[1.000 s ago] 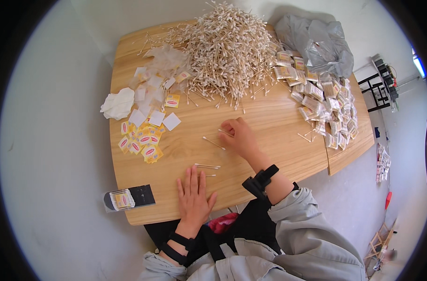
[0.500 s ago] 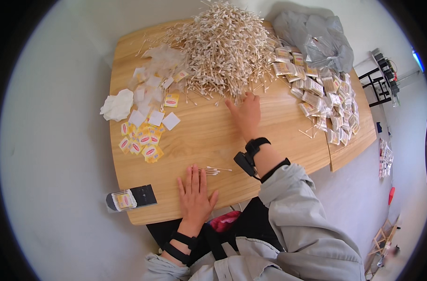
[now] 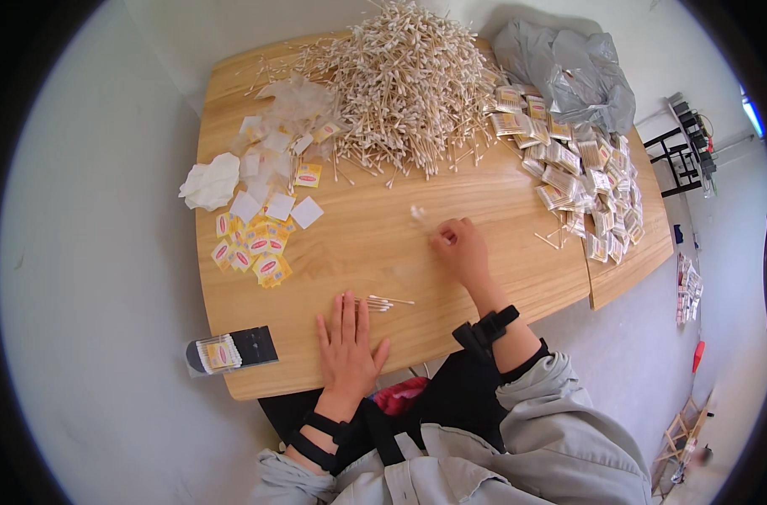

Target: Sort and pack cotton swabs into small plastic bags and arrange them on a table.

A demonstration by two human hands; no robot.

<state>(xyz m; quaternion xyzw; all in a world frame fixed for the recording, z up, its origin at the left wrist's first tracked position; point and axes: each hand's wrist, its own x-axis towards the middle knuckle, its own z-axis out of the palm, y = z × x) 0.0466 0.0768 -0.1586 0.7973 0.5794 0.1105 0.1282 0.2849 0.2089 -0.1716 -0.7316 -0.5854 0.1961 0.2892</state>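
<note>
My left hand point(image 3: 350, 347) lies flat near the table's front edge, fingers stretched out and pointing away from me. By its fingertips rests a small bunch of cotton swabs point(image 3: 383, 302), partly hidden under the fingers. Over the middle of the table, my right hand point(image 3: 462, 251) is closed in a pinch on cotton swabs point(image 3: 417, 214) whose white tips are smeared by motion; how many I cannot tell. Beyond it rises a big heap of loose cotton swabs point(image 3: 409, 84).
Yellow-and-white cards point(image 3: 261, 244) and white paper squares point(image 3: 307, 213) lie left, beside a crumpled white tissue point(image 3: 209, 183). A black holder with a swab pack point(image 3: 219, 354) sits front left. Filled swab packets point(image 3: 598, 181) and a grey plastic bag point(image 3: 569, 71) occupy the right.
My right hand has drawn back from the heap's near edge toward me, its fingers now pinched on cotton swabs. My left hand has stayed flat in place.
</note>
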